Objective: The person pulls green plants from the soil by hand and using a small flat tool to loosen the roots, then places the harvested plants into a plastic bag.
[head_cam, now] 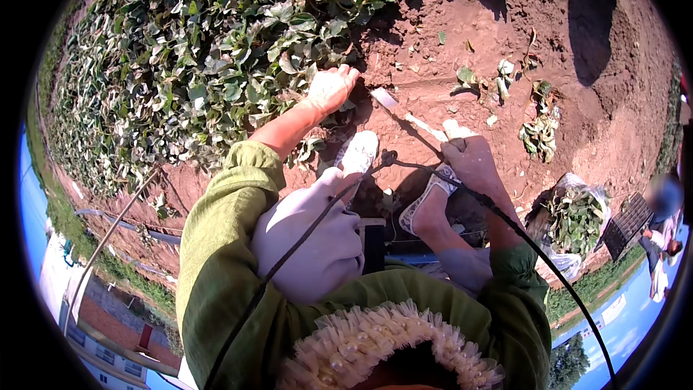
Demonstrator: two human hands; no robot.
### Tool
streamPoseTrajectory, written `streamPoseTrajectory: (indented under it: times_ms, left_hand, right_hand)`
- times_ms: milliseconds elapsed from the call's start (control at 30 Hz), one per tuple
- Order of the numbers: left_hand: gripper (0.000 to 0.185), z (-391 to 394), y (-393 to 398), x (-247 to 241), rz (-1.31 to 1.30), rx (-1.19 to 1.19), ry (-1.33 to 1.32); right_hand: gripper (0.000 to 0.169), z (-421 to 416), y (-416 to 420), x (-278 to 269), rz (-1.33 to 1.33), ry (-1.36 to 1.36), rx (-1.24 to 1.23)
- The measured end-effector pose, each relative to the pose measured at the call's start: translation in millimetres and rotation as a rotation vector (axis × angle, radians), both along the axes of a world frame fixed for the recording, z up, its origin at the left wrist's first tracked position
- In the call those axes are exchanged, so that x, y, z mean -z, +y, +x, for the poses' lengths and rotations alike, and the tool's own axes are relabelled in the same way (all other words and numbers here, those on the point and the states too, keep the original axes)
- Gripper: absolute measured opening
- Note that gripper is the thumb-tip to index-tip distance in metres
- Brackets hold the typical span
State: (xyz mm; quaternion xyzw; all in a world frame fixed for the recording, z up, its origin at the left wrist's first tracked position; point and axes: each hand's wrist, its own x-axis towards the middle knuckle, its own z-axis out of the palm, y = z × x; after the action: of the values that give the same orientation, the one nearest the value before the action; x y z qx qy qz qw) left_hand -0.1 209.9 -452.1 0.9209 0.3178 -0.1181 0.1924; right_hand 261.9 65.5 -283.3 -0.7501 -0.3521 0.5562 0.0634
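My left hand (333, 89) reaches to the edge of a dense bed of low leafy plants (233, 59), which look like strawberry plants. Its fingers are bent over the soil, and their tips are partly hidden, so I cannot tell whether they hold a stem. My right hand (468, 151) grips the pale handle (425, 126) of a small hand tool, seemingly a hoe. A flat metal blade (384, 97) lies just above the reddish soil (433, 76), to the right of my left hand. The tool's shadow falls across the ground below it.
Loose plants (541, 124) lie on the soil at right. Beyond them stand a plastic sack (576, 211) of leafy plants and a black crate (628, 226), with people (660, 244) nearby. My shoes (360, 149) are close below the hands. A dark cord (308, 233) crosses the view.
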Motion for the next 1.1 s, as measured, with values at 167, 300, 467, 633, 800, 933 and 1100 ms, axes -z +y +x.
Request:
streamPoseTrajectory:
  times_ms: [167, 300, 467, 633, 800, 933, 1100]
  left_hand:
    - [0.007, 4.3, -0.3, -0.9, -0.027, -0.079, -0.038]
    - [0.007, 2.1, -0.3, 4.8, 0.005, -0.076, -0.046]
    - [0.006, 7.9, 1.0, 8.8, 0.077, -0.043, -0.097]
    - [0.005, 9.1, -0.2, 5.1, 0.045, -0.03, -0.063]
    - [0.008, 13.9, 2.8, 4.4, -0.021, -0.038, -0.025]
    - [0.008, 8.6, 1.7, 4.1, -0.019, -0.033, -0.008]
    - [0.007, 5.9, 1.0, 5.1, -0.008, -0.04, -0.024]
  right_hand:
    - [0.025, -36.9, -25.1, 43.4, 0.188, -0.22, -0.433]
    - [0.02, -73.7, -27.3, 59.1, 0.418, -0.317, -0.349]
    - [0.021, -105.0, 1.8, 82.2, 0.248, -0.211, -0.041]
    - [0.02, -116.3, 27.2, 103.9, 0.164, -0.122, 0.073]
    - [0.022, -96.5, 11.2, 55.0, 0.292, -0.053, -0.036]
    - [0.032, -61.7, -26.3, 11.8, 0.17, -0.147, -0.227]
    - [0.029, -44.5, -47.5, 13.0, 0.252, -0.183, -0.053]
